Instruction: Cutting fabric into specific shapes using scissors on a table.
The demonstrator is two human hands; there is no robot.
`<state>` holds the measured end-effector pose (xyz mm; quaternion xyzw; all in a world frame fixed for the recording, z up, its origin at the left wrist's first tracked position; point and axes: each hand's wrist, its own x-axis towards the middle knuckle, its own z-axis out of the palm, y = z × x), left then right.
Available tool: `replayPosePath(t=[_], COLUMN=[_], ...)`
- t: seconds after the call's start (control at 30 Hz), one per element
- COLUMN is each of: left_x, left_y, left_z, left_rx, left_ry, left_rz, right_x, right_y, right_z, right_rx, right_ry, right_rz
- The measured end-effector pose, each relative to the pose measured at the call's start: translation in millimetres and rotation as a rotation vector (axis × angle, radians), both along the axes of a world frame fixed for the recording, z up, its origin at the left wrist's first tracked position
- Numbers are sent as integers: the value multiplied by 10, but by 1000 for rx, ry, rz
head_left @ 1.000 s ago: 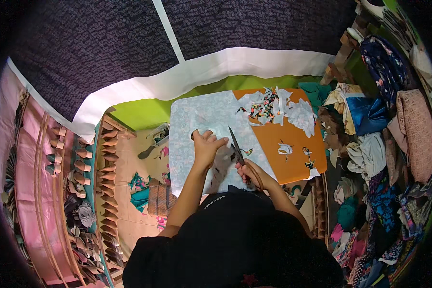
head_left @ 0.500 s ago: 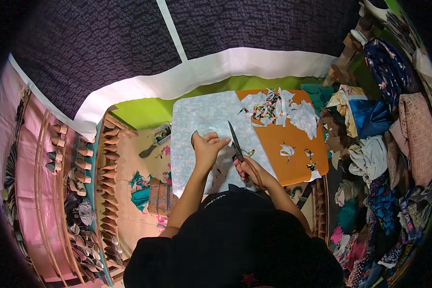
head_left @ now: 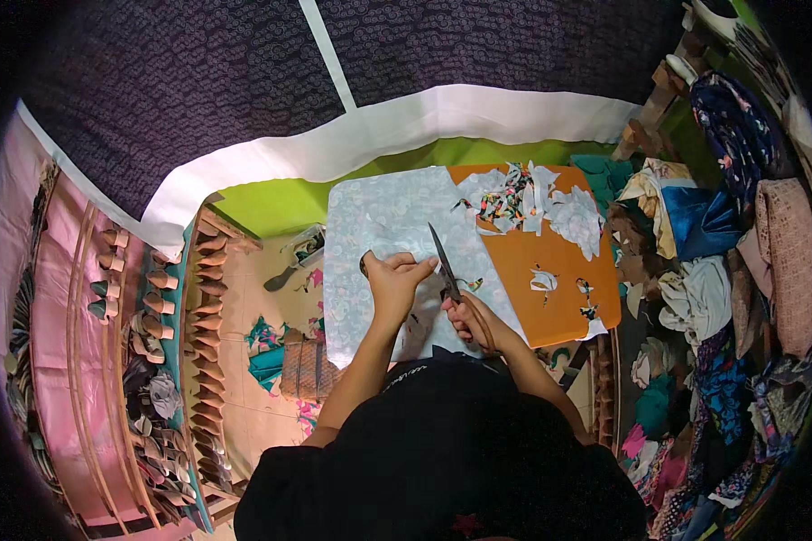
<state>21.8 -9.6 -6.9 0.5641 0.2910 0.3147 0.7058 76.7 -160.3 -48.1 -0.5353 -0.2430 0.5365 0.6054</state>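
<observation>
A large pale fabric, its floral print showing faintly through, covers the left and middle of the table. My left hand is over it with its fingers drawn together on a part of the fabric; a small dark patch shows beside them. What lies under the fingers is partly hidden. My right hand grips a large pair of scissors by the brown handles. The dark blades point away from me, just right of my left fingers, and look nearly closed.
Floral and pale fabric scraps lie on the orange tabletop at the right. Wooden shoe forms line racks on the left. Piled cloth stands close on the right. A dark patterned curtain hangs beyond the table.
The view has shifted slightly. Both hands and the scissors keep nearly the same places over the fabric.
</observation>
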Motion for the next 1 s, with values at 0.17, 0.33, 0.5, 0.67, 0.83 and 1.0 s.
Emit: replayPosePath(t=[0.17,0.33,0.5,0.67,0.83,1.0], left_x=[-10,-2,-5,8,4,-7], left_y=[-5,-7,33,41,15,49], left_z=[-13,-10,15,9,28,41], left_rx=[12,7,-108,-148,-156,-168], left_ry=[6,-10,25,-20,-29,-37], left_rz=[20,49,19,14,10,-27], right_x=[-13,1,-9,-6,5,-49], right_y=[-7,16,10,46,67,57], right_z=[-14,32,169,101,126,153], right_rx=[-24,-55,-38,-35,-72,4], right_ry=[-67,8,-20,267,232,-64], right_rz=[-8,0,18,16,-10,-27])
